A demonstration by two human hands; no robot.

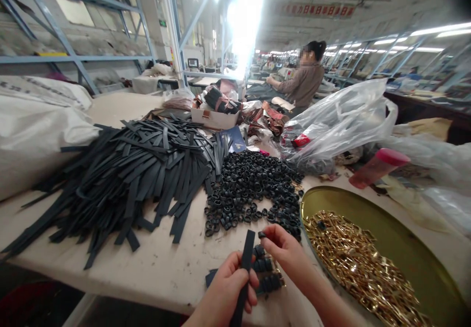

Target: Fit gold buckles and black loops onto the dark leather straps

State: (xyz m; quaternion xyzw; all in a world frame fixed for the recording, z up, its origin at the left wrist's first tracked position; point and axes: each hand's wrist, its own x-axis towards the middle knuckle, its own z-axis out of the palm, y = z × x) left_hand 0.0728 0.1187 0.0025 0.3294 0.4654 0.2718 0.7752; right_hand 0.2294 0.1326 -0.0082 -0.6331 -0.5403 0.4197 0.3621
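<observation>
My left hand (235, 280) is closed around a dark strap (247, 253), whose end points up and away from me. Between the thumb and fingers of my right hand (281, 243) is a small black loop (261, 235), held just right of the strap's tip. Under and beside my hands lie several strap pieces (270, 284) with black loops and gold-coloured metal ends, partly hidden by my fingers. Beyond my hands spreads a heap of black loops (253, 180). A large pile of dark straps (147, 165) covers the table to the left.
A round gold-coloured tray (401, 248) full of gold metal buckles (353, 253) stands at the right. Behind it are a pink-lidded jar (379, 167) and a clear plastic bag (342, 121). A white box (213, 119) sits farther back. Another person (303, 79) works beyond the table.
</observation>
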